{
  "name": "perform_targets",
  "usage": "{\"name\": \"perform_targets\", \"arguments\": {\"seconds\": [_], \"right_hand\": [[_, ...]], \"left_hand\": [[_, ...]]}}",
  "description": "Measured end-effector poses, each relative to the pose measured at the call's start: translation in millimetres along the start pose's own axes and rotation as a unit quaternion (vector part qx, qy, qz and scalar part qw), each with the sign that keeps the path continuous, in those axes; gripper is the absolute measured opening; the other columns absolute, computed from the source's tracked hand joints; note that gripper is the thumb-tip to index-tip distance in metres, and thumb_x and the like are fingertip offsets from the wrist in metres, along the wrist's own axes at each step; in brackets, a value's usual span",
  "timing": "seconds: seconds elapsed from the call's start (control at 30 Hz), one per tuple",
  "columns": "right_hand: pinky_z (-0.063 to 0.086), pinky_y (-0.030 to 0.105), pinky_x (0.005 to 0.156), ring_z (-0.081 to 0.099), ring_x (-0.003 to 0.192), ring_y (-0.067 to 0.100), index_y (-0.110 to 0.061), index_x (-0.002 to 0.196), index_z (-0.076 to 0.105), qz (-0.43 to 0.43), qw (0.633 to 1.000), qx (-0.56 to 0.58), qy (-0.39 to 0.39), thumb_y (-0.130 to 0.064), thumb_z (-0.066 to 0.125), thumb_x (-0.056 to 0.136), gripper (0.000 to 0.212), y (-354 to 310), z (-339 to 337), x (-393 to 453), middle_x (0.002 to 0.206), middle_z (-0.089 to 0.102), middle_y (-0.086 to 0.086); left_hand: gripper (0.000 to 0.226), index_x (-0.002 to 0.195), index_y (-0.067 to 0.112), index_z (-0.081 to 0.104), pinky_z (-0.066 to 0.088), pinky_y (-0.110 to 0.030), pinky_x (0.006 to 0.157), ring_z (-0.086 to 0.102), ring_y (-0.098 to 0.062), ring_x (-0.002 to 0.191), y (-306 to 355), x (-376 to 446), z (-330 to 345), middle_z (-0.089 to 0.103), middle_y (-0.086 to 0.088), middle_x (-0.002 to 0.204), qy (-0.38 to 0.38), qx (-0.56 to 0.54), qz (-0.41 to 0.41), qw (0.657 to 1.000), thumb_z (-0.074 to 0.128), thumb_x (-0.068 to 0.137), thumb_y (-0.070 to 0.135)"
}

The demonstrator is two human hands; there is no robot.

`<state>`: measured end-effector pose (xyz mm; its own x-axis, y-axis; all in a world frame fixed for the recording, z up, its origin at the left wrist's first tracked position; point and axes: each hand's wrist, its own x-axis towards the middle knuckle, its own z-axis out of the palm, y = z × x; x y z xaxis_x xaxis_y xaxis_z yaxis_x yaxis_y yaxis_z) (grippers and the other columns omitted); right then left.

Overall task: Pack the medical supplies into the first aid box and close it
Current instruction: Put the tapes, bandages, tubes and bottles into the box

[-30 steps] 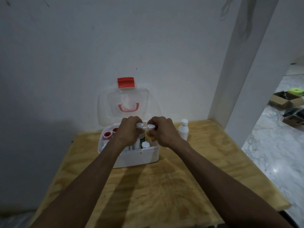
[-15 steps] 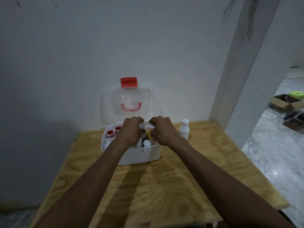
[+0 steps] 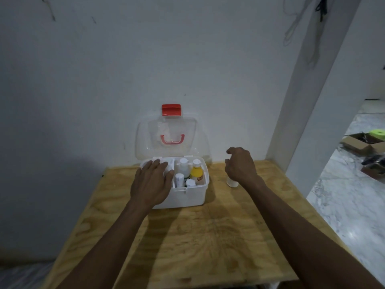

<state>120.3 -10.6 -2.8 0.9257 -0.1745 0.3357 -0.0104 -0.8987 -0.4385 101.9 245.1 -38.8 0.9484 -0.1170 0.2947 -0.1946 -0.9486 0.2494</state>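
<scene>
While box (image 3: 187, 197) open, right hand (image 3: 241, 166) over bottle (image 3: 232, 182)

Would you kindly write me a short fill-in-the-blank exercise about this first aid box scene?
1. The clear lid of the first aid box is ____.
2. The latch on the lid is ____ in colour.
3. The left hand rests on the ____.
4. The right hand hovers over a white bottle standing on the ____.

Missing words: open; red; box; table

First aid box (image 3: 187, 197) at table's (image 3: 208, 247) rear edge, bottles (image 3: 196, 174) inside; lone bottle (image 3: 232, 182) to its right.
</scene>
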Motion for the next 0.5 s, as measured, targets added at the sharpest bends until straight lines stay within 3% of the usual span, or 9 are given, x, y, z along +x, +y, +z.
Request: {"name": "perform_targets", "arguments": {"seconds": [0.13,0.23,0.33,0.5], "right_hand": [[0.056,0.043,0.078,0.064,0.093,0.033,0.006,0.103,0.066,0.017,1.000,-0.002,0.004,0.008,0.057,0.084,0.021,5.9,8.0,0.8,0.103,0.068,0.021],[0.052,0.036,0.075,0.064,0.096,0.032,0.005,0.109,0.065,0.014,1.000,-0.012,-0.011,0.007,0.057,0.085,0.025,9.9,10.5,3.1,0.107,0.068,0.020],[0.049,0.032,0.077,0.064,0.103,0.033,0.001,0.123,0.061,0.004,1.000,-0.005,-0.029,0.000,0.060,0.089,0.034,13.4,9.2,3.5,0.117,0.065,0.020],[0.052,0.040,0.087,0.062,0.105,0.037,0.002,0.118,0.065,-0.052,0.998,0.020,0.011,-0.005,0.062,0.088,0.031,-10.3,-20.8,12.8,0.117,0.066,0.022]], "left_hand": [[0.063,0.142,0.024,0.043,0.027,-0.051,0.111,0.032,-0.026,0.141,0.6,1.0,-3.5,0.041,-0.003,0.152,-0.029,0.043,0.013,0.999,0.016,0.092,0.052],[0.062,0.145,0.028,0.036,0.023,-0.052,0.113,0.028,-0.026,0.143,-1.9,2.9,-2.7,0.037,-0.001,0.154,-0.051,0.068,0.018,0.996,0.012,0.094,0.054],[0.061,0.149,0.030,0.030,0.018,-0.052,0.116,0.023,-0.026,0.146,-3.5,3.5,0.4,0.032,0.000,0.157,-0.065,0.071,0.012,0.995,0.010,0.096,0.054],[0.068,0.149,0.032,0.029,0.013,-0.050,0.117,0.021,-0.025,0.147,-2.6,2.4,2.9,0.030,0.001,0.158,-0.053,0.065,0.007,0.996,0.003,0.092,0.056]]}}
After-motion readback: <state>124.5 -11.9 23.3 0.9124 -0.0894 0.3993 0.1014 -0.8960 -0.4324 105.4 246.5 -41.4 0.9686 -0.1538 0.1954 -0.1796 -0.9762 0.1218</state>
